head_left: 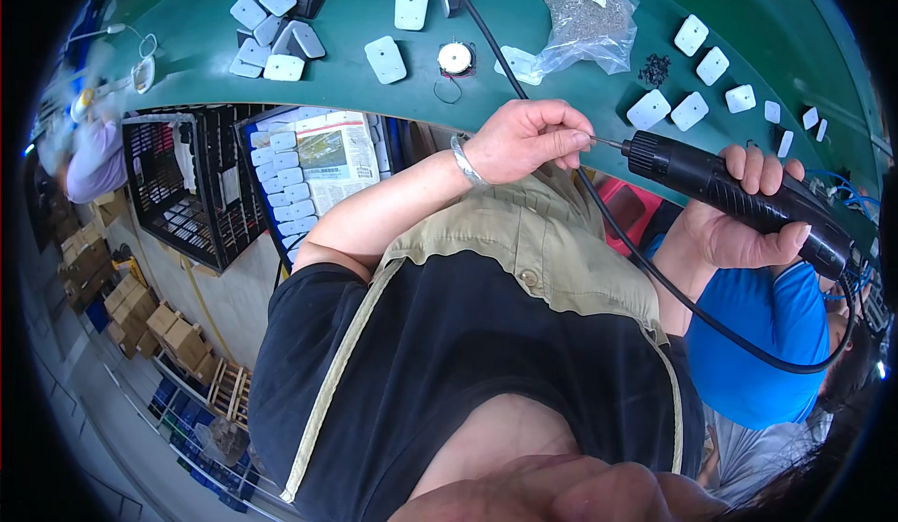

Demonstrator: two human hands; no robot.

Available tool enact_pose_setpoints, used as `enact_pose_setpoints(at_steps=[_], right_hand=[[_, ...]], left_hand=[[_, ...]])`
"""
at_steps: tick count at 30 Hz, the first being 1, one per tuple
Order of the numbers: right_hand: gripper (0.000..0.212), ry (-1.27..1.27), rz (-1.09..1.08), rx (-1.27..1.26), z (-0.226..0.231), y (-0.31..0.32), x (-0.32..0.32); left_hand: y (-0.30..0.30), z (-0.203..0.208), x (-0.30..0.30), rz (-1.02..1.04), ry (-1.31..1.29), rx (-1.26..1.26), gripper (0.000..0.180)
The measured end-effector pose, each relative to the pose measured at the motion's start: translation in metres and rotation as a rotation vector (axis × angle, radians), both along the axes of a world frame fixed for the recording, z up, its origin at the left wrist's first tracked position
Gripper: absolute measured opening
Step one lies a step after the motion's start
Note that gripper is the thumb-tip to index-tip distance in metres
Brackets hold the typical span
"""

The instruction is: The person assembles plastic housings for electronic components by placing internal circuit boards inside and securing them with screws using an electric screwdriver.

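My right hand [734,239] is wrapped round a black electric screwdriver [687,168], held level with its thin bit pointing left. At the tip of that bit, the thumb and fingers of my left hand [535,140] are pinched together. Whatever lies between those fingertips is too small to make out. A black cable [655,274] loops from the screwdriver's tail, passes by my left hand and runs up across the green table [337,68]. Beyond my hands lie white rounded plates [648,109] and a small pile of black screws [655,70].
A clear plastic bag of small metal parts [587,21] lies at the back. A round white part with a wire [456,58] and stacked white-and-black casings [281,31] are further left. Below the table edge stand a black crate [187,195] and a plate-filled tray. A person in blue [758,335] is at right.
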State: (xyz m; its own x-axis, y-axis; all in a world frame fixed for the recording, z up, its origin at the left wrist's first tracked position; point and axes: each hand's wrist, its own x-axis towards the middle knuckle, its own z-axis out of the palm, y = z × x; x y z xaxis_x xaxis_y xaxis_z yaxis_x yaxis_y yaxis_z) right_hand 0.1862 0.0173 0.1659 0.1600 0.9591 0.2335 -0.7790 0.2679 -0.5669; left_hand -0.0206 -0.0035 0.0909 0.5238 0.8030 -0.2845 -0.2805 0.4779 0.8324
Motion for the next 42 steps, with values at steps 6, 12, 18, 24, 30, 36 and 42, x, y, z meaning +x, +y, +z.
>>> enact_pose_setpoints(at_steps=[6,12,18,24,30,36,42], right_hand=[[0.051,0.011,-0.007,-0.007,0.003,-0.002,0.006],[0.051,0.043,-0.026,-0.011,0.003,-0.004,0.016],[0.052,0.042,-0.117,-0.026,0.011,-0.014,0.042],[0.051,0.055,-0.221,-0.003,0.020,-0.016,0.080],[0.051,0.004,-0.389,0.009,0.020,-0.012,0.105],[0.049,-0.008,-0.409,0.011,0.015,-0.010,0.121],[0.051,0.005,-0.366,0.010,0.007,-0.007,0.127]], left_hand=[[0.008,0.004,0.002,-0.068,0.137,0.357,0.012],[0.014,0.008,0.007,-0.153,0.256,0.482,0.016],[0.017,0.004,-0.004,-0.054,0.234,0.394,0.022],[0.008,-0.040,-0.011,-0.403,0.629,0.487,0.022],[0.040,-0.116,0.103,-0.078,0.795,0.615,0.050],[0.075,-0.118,0.151,-0.170,1.005,0.600,0.050],[0.068,-0.125,0.157,-0.075,0.914,0.769,0.035]])
